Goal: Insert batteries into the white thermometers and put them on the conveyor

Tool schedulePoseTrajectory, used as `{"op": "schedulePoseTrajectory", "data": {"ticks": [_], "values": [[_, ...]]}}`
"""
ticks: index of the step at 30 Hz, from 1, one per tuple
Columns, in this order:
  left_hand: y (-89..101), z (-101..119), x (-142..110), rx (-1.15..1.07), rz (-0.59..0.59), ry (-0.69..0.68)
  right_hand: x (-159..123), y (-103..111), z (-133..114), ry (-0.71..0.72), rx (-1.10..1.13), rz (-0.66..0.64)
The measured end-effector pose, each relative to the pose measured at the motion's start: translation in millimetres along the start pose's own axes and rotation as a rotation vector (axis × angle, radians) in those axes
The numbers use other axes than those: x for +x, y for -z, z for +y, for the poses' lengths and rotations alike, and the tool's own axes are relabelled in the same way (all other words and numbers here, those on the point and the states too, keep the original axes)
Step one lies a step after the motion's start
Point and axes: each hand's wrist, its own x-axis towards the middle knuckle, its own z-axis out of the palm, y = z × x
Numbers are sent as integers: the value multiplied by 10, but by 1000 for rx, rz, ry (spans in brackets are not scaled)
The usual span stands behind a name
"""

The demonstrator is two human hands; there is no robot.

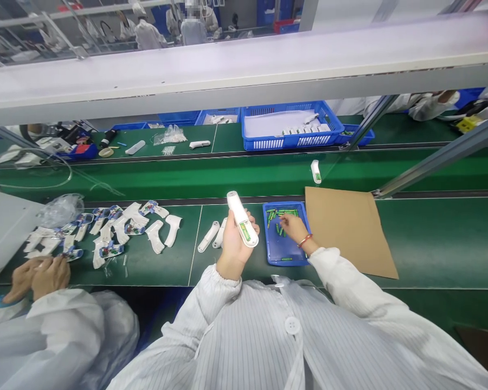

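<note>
Over the blue tray (282, 252), the right hand (295, 228) partly hides batteries (271, 215).

Left hand (231, 241) partly hidden by white device (239, 213); right hand (294, 228): grip too small to tell.

This looks like a factory assembly line: a green workbench (439, 249) runs beside a sunken green strip (187, 176) resembling a conveyor belt, under metal struts (431, 165). Toward the bench's front edge lie half-built white shells (122, 227), circuit boards (111, 250) and a blue tray (284, 249) of green batteries (271, 215). A blue crate (268, 143) stands across the strip; people in white coats (146, 35) are beyond.
</note>
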Motion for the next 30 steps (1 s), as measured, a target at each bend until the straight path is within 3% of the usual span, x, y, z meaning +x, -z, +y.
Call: {"op": "schedulePoseTrajectory", "data": {"ticks": [3,7,11,15,20,24,26,30], "values": [[-24,-9,-37,33,6,4,167,-273,283,-87,-87,-67],[-19,-41,-63,71,-5,3,174,-489,370,-187,-137,-103],[19,-40,-66,101,-3,-25,155,-505,329,-226,-103,-91],[9,-24,-82,105,-15,-39,126,-346,177,-205,-2,-34],[-34,-44,-81,156,10,-143,-256,138,-263,-9,252,81],[-76,-102,-58,186,39,-188,-716,537,-658,453,647,154],[-99,-126,-55,201,34,-165,-859,636,-787,625,600,177],[-125,-159,-66,239,7,-147,-905,634,-866,735,413,231]]}}
